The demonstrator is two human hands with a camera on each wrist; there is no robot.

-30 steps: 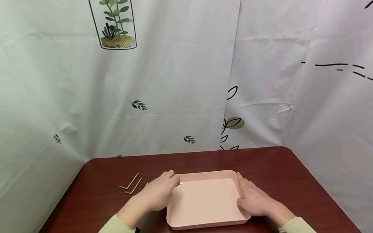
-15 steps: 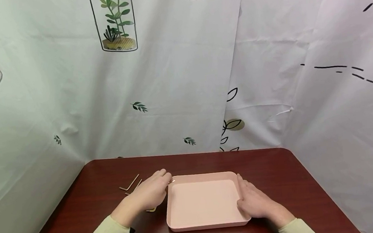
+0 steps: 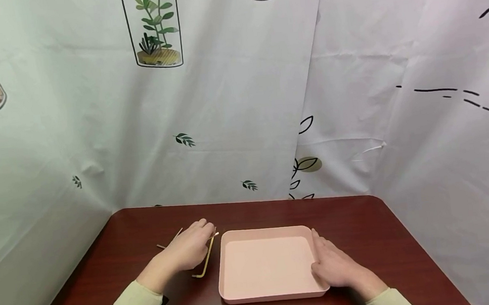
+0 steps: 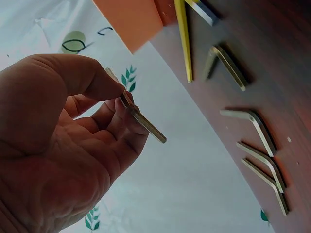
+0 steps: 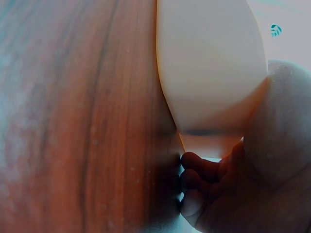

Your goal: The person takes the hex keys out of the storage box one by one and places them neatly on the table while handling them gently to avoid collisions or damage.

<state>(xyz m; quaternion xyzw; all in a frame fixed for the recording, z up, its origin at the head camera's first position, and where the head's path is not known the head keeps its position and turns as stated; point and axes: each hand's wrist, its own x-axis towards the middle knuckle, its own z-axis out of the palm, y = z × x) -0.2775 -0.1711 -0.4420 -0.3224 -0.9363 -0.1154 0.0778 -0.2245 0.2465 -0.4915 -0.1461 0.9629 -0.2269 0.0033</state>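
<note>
My left hand (image 3: 187,248) is over the table just left of the pink tray (image 3: 275,294). Between thumb and fingertips it pinches a small bronze hex key (image 4: 150,130), raised above the table in the left wrist view. Beneath that hand lies a longer yellow hex key (image 3: 206,259), close to the tray's left side. The right hand (image 3: 336,262) grips the tray's right wall, its thumb at the inner side and its other fingers curled at the outside, low by the tabletop in the right wrist view. Nothing lies on the tray's floor.
Several more bronze hex keys (image 4: 265,131) lie in a row on the dark red wooden table (image 3: 370,238), partly hidden by the left hand in the head view. White printed cloth (image 3: 230,99) hangs behind and along both sides.
My left hand has moved left from over the tray's far left corner to beside it, with the hex key still pinched. The yellow hex key has come into sight. The right hand stays put.
</note>
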